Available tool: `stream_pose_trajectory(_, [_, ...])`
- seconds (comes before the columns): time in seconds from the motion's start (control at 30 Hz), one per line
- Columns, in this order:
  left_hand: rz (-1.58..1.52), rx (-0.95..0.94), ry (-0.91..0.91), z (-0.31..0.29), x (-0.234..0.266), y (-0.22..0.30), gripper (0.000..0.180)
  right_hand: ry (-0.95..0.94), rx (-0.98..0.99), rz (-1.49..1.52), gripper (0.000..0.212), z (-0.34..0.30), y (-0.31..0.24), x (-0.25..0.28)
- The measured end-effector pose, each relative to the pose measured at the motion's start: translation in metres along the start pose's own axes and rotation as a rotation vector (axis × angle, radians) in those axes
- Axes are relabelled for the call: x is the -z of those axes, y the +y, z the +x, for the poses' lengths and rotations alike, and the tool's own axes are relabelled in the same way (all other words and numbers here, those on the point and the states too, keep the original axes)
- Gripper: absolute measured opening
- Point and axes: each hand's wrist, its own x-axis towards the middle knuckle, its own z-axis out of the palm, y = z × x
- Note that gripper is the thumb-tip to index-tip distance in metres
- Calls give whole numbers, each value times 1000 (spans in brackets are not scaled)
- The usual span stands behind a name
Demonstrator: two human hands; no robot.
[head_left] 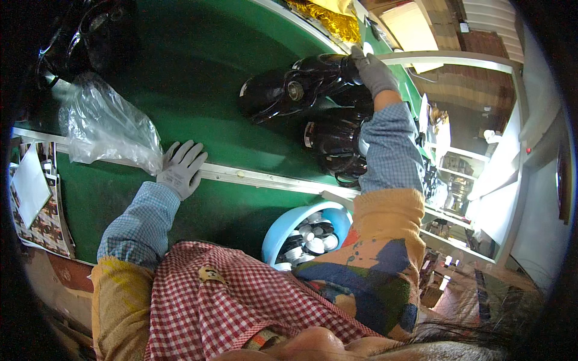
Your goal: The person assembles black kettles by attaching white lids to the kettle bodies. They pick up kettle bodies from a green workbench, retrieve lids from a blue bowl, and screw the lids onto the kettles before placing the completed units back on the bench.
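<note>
My left hand (182,169), in a pale grey glove, lies with fingers spread over the metal rail (241,176) of the green worktop. Its fingers are beside a crumpled clear plastic bag (108,123). At the far right, my right hand (376,73), also gloved, is closed around the end of a glossy black moulded object (319,69); the underside of that grip is hidden. This object lies among other shiny black pieces, one with a round metallic fitting (295,91). Another black piece (337,141) sits nearer me, below my right forearm.
A light blue basin (274,231) of black and white round caps (314,245) stands close to my body. Printed sheets (45,207) are at the left edge. More black pieces (84,45) lie far left, and gold tinsel-like material (325,21) is beyond the green surface (198,78).
</note>
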Motion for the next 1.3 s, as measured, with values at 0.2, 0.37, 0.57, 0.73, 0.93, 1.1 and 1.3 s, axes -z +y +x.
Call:
stream_pose_trajectory(0.2, [-22,-19,11,2,2,1,53,3,156,160,81,30,54,-18])
stream_pose_trajectory(0.37, [-16,-23,36,1,-1,0,54,96,149,34,68,6,41,-13])
stream_pose_trajectory(0.57, [-4,-43,48,1,-2,0,54,129,579,329,82,-1,55,-27])
stream_pose_trajectory(0.73, [-19,-34,68,-1,-3,-1,54,-116,63,89,82,-11,-2,5])
stream_pose_trajectory(0.93, [-4,-21,27,2,-5,1,55,-79,40,-87,94,-8,-8,9])
stream_pose_trajectory(1.1, [-25,-24,15,0,-2,3,54,-44,150,-74,87,-11,10,-19])
stream_pose_trajectory(1.3, [33,-25,38,0,-5,0,52,-24,-4,-39,93,-2,-2,-17])
